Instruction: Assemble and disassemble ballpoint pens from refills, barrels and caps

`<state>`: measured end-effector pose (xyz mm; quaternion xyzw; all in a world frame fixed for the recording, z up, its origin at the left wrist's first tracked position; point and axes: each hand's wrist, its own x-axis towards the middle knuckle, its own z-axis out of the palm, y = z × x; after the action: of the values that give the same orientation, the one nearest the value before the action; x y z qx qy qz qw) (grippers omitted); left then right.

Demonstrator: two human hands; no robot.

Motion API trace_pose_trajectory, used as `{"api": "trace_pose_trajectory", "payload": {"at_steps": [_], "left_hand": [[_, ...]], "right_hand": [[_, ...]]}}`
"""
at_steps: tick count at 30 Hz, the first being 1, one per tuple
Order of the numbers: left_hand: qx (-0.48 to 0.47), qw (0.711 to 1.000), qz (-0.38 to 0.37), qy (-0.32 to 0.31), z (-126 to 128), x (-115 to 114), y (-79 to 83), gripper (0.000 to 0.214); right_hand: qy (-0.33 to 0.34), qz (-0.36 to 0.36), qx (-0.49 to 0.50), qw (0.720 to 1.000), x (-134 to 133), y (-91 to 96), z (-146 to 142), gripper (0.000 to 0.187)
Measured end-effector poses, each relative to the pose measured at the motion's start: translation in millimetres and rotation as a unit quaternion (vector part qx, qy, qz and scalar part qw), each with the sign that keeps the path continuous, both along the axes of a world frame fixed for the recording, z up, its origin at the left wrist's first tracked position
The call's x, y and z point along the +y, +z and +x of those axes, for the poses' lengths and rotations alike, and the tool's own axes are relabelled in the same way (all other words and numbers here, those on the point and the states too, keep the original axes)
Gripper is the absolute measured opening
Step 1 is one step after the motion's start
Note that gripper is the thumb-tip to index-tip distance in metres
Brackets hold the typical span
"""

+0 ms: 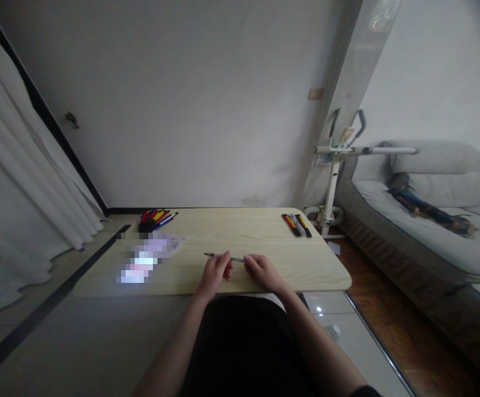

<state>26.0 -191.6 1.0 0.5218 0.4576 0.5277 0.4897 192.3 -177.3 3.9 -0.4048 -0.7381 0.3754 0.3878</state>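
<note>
My left hand point(215, 274) and my right hand point(262, 270) meet over the near middle of a light wooden table point(314, 270). Between them they hold a thin grey pen point(223, 256) lying level, its tip sticking out to the left past my left fingers. Both hands have their fingers pinched closed on the pen. A bunch of several coloured pens point(156, 219) lies at the far left of the table. A smaller row of pens point(296, 225) lies at the far right.
A blurred patch of paper point(149, 256) lies on the table's left side. White curtains point(20, 182) hang at the left. A white exercise machine point(334, 165) stands beyond the table's right corner, with a grey sofa point(430, 220) to its right.
</note>
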Motion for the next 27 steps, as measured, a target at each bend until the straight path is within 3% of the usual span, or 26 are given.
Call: {"api": "trace_pose_trajectory", "payload": {"at_steps": [15,27], "left_hand": [[0.053,0.999,0.003,0.013,0.9,2.9,3.5,0.040],[0.025,0.999,-0.007,0.019,-0.8,8.4,-3.3,0.040]], "right_hand": [[-0.015,0.056,-0.088,0.994,-1.9,3.2,3.0,0.038],[-0.034,0.129,-0.115,0.984,-0.8,-4.1,-0.4,0.034]]}}
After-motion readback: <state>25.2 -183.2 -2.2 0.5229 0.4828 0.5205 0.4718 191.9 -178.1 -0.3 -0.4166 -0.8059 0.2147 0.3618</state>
